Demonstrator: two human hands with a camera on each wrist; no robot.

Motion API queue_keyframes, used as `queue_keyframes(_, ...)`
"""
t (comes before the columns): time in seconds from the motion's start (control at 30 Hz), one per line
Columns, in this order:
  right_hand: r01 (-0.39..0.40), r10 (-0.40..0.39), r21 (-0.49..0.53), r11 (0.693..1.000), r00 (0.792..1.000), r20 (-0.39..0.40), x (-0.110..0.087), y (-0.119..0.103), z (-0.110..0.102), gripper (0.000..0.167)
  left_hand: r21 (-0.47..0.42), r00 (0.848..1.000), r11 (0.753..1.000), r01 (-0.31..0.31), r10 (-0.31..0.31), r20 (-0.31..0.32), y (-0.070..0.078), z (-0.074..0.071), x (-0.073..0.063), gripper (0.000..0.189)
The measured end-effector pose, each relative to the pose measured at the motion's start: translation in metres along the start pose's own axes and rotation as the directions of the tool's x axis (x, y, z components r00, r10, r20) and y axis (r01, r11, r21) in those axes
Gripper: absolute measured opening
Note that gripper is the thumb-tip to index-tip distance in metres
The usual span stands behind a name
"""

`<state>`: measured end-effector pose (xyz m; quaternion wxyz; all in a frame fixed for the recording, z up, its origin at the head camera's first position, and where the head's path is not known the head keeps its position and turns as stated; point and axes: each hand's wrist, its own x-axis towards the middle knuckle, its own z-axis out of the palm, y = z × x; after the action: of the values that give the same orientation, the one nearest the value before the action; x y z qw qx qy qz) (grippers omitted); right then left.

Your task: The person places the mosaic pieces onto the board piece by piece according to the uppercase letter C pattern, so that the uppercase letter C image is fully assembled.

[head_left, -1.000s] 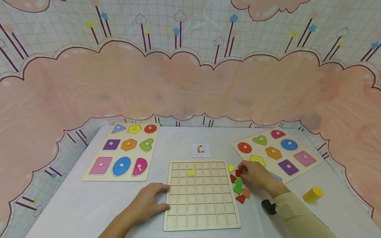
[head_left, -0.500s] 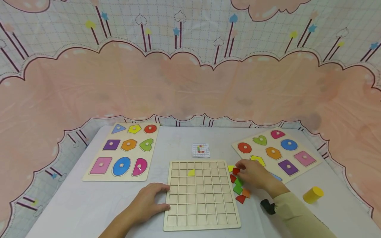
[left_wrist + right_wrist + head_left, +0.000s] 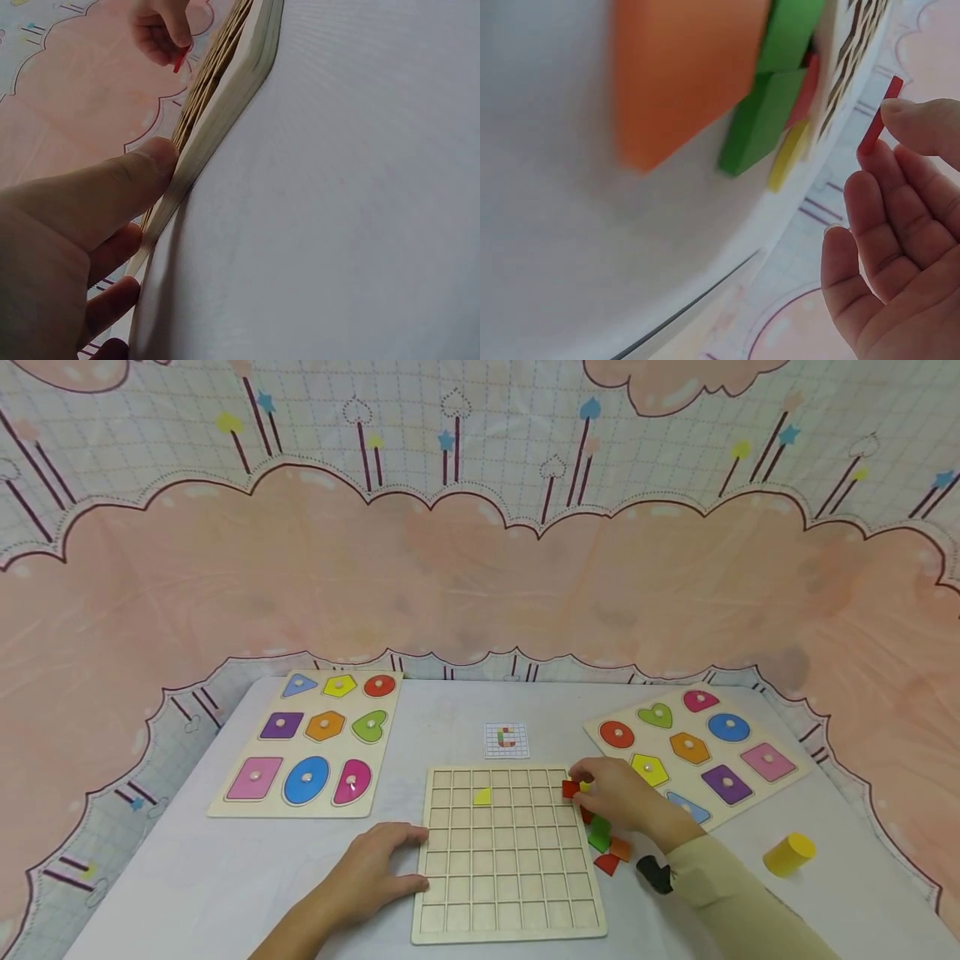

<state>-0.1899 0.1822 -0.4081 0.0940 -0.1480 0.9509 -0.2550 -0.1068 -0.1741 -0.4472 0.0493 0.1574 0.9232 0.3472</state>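
A thin red square tile [image 3: 571, 789] is pinched between the thumb and fingers of my right hand [image 3: 618, 793], above the upper right corner of the wooden grid board [image 3: 510, 937]. In the right wrist view the same red tile [image 3: 881, 116] is seen edge-on, raised off the table. My left hand [image 3: 367, 872] touches the board's left edge with thumb and fingertips; its thumb [image 3: 154, 157] lies against the rim. One yellow quarter-round tile [image 3: 483, 796] sits in a top-row cell. Beside the board's right edge lie green tiles [image 3: 599, 837], an orange tile [image 3: 620, 848] and red tiles [image 3: 607, 863]. My right hand partly covers a yellow tile [image 3: 585, 787].
A small printed card [image 3: 506, 740] with a coloured grid pattern lies behind the board. Knobbed shape puzzles stand at left [image 3: 307, 743] and right [image 3: 693, 747]. A yellow cylinder [image 3: 790, 854] is at the far right. A patterned cloth [image 3: 480, 577] hangs behind the table.
My right hand has picked up the red tile from the loose pieces and carried it left, over the board's corner. The left hand stays on the board's edge.
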Motion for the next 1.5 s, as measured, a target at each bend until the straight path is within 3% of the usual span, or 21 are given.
queue_keyframes(0.37,0.066,-0.066,0.025,0.998,0.998,-0.001,0.013,-0.021,0.008,0.025,0.000,1.000,1.000,-0.012,0.012,0.001,-0.001,0.002,0.002,0.049)
queue_keyframes(0.63,0.049,-0.050,0.043,0.998,0.999,0.016,0.022,-0.035,0.014,0.025,-0.006,1.000,1.000,-0.019,0.019,0.009,-0.001,0.001,0.003,0.048)
queue_keyframes(0.9,0.099,-0.099,0.004,0.995,0.995,0.029,0.033,-0.044,0.023,0.025,-0.013,1.000,1.000,0.009,-0.009,0.014,-0.001,0.002,0.002,0.049)
queue_keyframes(1.5,0.168,-0.169,0.006,0.986,0.985,0.030,0.041,-0.056,0.035,0.021,0.003,1.000,1.000,-0.028,0.028,-0.008,-0.003,0.001,0.000,0.047)
